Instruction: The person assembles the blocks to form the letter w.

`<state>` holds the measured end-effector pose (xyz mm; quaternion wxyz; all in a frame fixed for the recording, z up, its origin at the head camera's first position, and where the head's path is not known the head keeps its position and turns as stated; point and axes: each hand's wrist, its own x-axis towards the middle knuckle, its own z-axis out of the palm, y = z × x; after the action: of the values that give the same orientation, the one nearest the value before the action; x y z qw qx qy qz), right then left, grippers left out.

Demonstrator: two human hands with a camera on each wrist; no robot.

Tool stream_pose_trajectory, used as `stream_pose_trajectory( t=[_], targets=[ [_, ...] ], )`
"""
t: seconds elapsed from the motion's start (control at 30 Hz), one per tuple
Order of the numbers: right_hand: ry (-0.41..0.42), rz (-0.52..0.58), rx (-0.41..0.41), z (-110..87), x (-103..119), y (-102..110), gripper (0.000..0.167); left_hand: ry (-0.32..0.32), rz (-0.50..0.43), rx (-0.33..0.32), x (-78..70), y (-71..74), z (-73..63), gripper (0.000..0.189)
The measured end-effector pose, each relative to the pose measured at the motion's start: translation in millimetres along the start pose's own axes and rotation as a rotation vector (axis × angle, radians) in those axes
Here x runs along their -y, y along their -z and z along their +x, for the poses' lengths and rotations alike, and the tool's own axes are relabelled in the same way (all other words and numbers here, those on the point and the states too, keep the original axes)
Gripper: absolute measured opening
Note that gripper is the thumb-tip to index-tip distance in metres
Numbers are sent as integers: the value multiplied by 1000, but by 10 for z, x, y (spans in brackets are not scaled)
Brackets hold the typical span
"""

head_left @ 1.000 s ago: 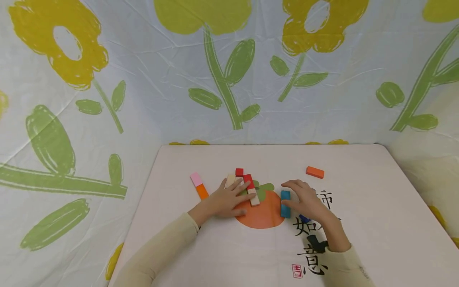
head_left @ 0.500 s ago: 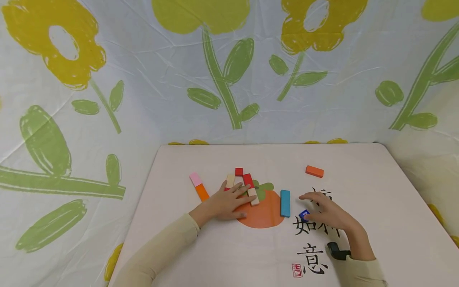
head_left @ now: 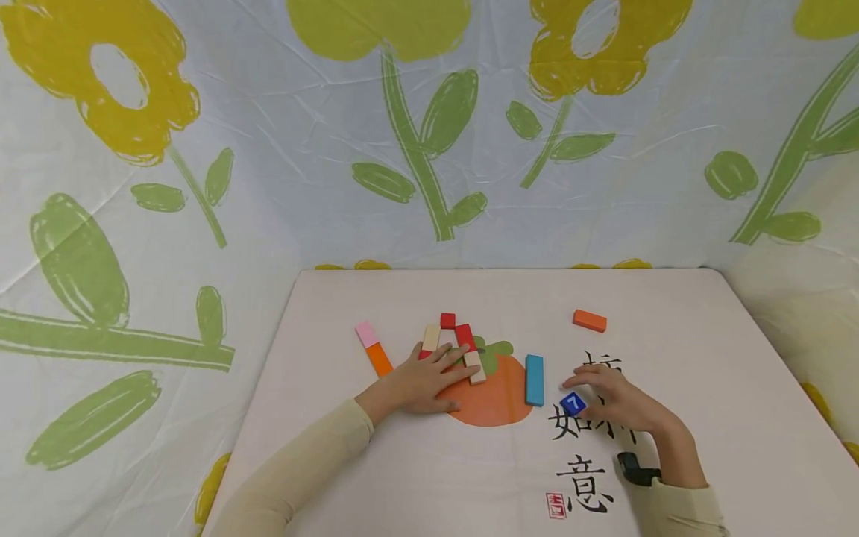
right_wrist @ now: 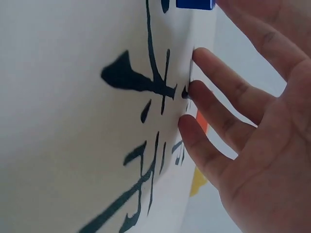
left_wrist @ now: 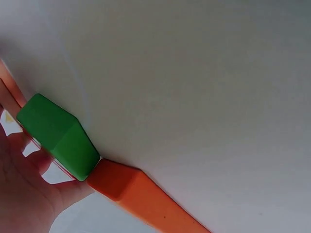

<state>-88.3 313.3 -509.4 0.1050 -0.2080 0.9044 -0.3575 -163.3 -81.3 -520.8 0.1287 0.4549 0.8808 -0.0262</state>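
In the head view my left hand (head_left: 419, 379) lies with spread fingers over a group of blocks. Around its fingers show a red cube (head_left: 447, 321), a cream block (head_left: 432, 337), a red block (head_left: 464, 336) and a pale block (head_left: 475, 367). The left wrist view shows a green block (left_wrist: 58, 138) end to end with an orange block (left_wrist: 141, 194), near that hand's fingers. My right hand (head_left: 620, 399) hovers round a blue cube (head_left: 573, 403) marked 7. Its thumb is at the cube's lower right edge, other fingertips beyond it. In the right wrist view the fingers are extended and apart.
A teal block (head_left: 534, 380) stands between the hands, at the edge of a printed orange fruit (head_left: 493, 410). Farther back lies an orange-red block (head_left: 590, 321). A pink block (head_left: 367, 334) meets an orange block (head_left: 379, 359) at the left. Patterned cloth (head_left: 268, 149) rises behind the table.
My right hand has left the teal block and moved right to the blue cube. Its thumb has shifted so the 7 shows fully. The left hand stays over the blocks.
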Motion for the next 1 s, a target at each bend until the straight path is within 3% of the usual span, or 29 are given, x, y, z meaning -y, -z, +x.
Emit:
stream_pose_trajectory(
  t=[1.0],
  targets=[
    [-65, 6, -65, 4, -12, -103, 31, -3, -7, 6, 15, -6, 16, 73]
  ],
)
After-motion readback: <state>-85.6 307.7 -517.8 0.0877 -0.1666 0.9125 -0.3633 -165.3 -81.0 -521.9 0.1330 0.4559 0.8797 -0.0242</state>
